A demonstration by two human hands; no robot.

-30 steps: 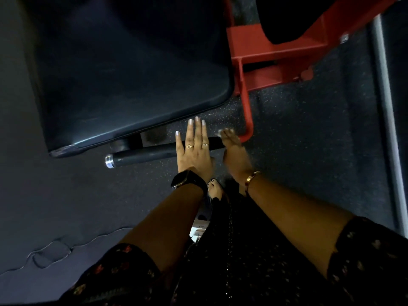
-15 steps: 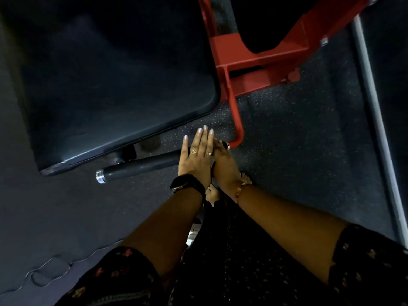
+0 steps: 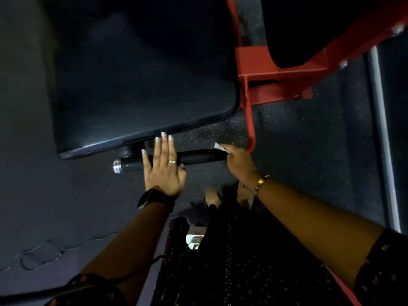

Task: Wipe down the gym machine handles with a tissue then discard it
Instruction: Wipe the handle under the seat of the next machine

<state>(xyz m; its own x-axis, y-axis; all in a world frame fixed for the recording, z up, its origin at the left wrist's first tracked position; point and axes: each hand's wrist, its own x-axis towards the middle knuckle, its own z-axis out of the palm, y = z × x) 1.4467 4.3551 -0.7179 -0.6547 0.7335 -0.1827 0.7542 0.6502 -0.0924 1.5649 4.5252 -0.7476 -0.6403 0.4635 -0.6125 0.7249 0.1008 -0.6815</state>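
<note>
A black handle (image 3: 198, 157) with a silver end cap juts left from the red machine frame (image 3: 250, 131). My left hand (image 3: 163, 168) lies flat across the handle near its capped end, fingers straight and apart, holding nothing. My right hand (image 3: 239, 164) is closed on a white tissue (image 3: 219, 146) and pressed around the handle's right end, close to the red bend. Only a small corner of the tissue shows above my fingers.
A large dark padded seat (image 3: 136, 80) fills the upper left, its edge just beyond my left fingertips. A grey metal bar (image 3: 382, 133) runs along the right. Dark speckled rubber floor (image 3: 298, 155) lies below, with my feet (image 3: 229, 195) under the handle.
My two hands were side by side at the handle's right end; they are now apart, the left nearer the capped end, the right at the red bend. The tissue corner now shows.
</note>
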